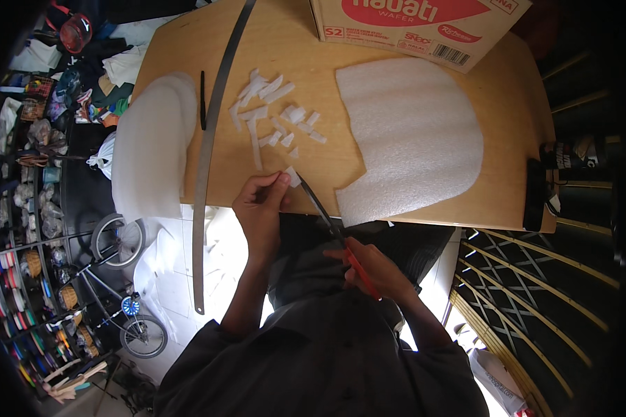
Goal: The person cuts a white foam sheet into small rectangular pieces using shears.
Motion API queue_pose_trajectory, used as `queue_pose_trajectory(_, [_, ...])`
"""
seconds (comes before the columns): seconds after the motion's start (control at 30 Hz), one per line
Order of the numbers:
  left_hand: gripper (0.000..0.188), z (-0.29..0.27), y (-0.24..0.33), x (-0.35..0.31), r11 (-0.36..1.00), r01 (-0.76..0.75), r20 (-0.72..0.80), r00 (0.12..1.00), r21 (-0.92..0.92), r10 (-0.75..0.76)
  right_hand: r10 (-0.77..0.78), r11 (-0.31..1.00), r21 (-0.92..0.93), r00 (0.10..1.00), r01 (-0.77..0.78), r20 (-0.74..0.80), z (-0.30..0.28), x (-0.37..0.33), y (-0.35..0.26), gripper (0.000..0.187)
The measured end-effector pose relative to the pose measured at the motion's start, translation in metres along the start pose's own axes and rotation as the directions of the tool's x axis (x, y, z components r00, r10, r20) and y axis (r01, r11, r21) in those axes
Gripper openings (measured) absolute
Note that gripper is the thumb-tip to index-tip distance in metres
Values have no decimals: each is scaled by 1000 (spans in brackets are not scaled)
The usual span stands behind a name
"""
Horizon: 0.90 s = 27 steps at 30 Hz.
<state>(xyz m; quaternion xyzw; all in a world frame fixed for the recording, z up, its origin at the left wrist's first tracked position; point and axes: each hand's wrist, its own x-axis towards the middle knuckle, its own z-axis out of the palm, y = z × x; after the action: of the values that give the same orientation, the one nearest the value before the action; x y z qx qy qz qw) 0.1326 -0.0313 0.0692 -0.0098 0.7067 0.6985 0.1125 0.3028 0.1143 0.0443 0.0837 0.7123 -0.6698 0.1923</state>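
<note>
Left grip (261,200) pinches a white scrap (293,177), right grip (382,270) wields red-handled scissors (355,261) pointing to 11 o'clock, best with that pinch clear!

A light wooden table (313,156) spans the upper middle of the frame. Layered white foam (153,149) lies at its left, near a thin black stick (203,101). A long grey strip (204,167) crosses it, jutting past the near edge. White scraps (295,115) lie scattered at upper centre, a larger foam sheet (424,132) right of them, a cardboard box (403,52) at upper right.
</note>
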Motion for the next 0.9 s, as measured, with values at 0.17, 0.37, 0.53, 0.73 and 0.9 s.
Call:
queue_pose_trajectory(0.17, [9, 0, -5, 0, 1000, 10, 5, 1000, 20, -10, 59, 996, 61, 997, -62, 42, -1, -3, -12, 37])
queue_pose_trajectory(0.37, [10, 2, -5, -4, 1000, -17, -47, 999, -15, 16, 46, 998, -43, 998, -44, 52, -2, -1, -13, 40])
queue_pose_trajectory(0.53, [9, -2, -7, 2, 994, -108, -66, 992, -23, 106, 57, 997, -63, 998, -55, 31, -1, -3, -14, 43])
queue_pose_trajectory(0.73, [9, 2, -6, -11, 996, 13, -2, 1000, 83, -13, 0, 993, -116, 1000, 1, 7, 3, -2, -8, 45])
queue_pose_trajectory(0.9, [8, 3, -9, -12, 998, -59, 45, 997, 14, 59, -12, 997, -79, 1000, 10, -24, 2, -2, -16, 35])
